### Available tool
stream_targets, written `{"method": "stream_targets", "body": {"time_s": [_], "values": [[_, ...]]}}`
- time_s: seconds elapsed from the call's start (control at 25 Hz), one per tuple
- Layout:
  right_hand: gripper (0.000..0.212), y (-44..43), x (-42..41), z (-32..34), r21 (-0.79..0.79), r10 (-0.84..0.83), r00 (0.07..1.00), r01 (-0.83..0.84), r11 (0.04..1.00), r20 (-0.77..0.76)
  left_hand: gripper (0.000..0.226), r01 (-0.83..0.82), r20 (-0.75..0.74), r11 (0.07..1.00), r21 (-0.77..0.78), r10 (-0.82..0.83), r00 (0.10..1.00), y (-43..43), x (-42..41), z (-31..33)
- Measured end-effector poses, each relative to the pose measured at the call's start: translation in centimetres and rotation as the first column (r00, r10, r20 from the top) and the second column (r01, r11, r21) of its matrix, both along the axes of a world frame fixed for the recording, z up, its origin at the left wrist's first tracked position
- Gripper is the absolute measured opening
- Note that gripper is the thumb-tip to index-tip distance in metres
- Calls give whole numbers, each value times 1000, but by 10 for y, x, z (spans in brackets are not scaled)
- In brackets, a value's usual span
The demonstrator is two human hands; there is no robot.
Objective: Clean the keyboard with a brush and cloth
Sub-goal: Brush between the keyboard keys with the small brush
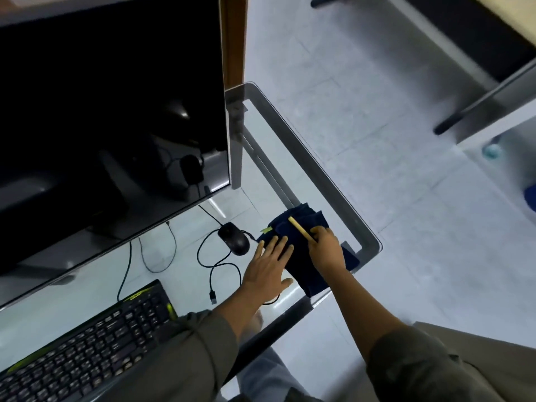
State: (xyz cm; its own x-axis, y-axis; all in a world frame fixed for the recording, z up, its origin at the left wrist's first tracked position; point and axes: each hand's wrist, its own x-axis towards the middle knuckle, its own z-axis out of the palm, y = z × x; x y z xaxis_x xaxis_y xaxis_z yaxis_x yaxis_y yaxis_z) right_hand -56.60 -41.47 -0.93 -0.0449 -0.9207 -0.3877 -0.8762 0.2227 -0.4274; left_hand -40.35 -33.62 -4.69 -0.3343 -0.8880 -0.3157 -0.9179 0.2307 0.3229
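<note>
Judged barely begun, brushing and wiping both left to do; keyboard (95,338) of matte black keys at near left, well apart from both hands. Pinched a slim, pale wooden brush (298,229) in the right hand (326,250) over the soft, folded dark-blue cloth (301,272). Pressed the left hand (268,266) flat, fingers spread, on the cloth's edge at the glass desk (319,158) corner.

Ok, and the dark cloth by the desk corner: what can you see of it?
The cloth is dark blue, soft-looking fabric, loosely folded and rumpled, with a small yellow-green tag at its far left edge. It lies on the glass desk by the near right corner. The left hand rests straight fingers on its left side. The right hand is over its right side, gripping a pale brush handle that points across it; whether they touch is unclear.
</note>
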Motion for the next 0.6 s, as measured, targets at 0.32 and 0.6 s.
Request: {"method": "stream_targets", "body": {"time_s": [0.32, 0.6], "values": [[10, 26, 16, 22, -128, -44, 999, 45, 991, 16, 82, -120, -135, 990, -80, 108, 985, 35, 39, 24], [4, 127, 174, 70, 71, -146, 718, 134, 988, 680, 89, -516, -279, 845, -141, 467, 839, 148, 189, 60]]}}
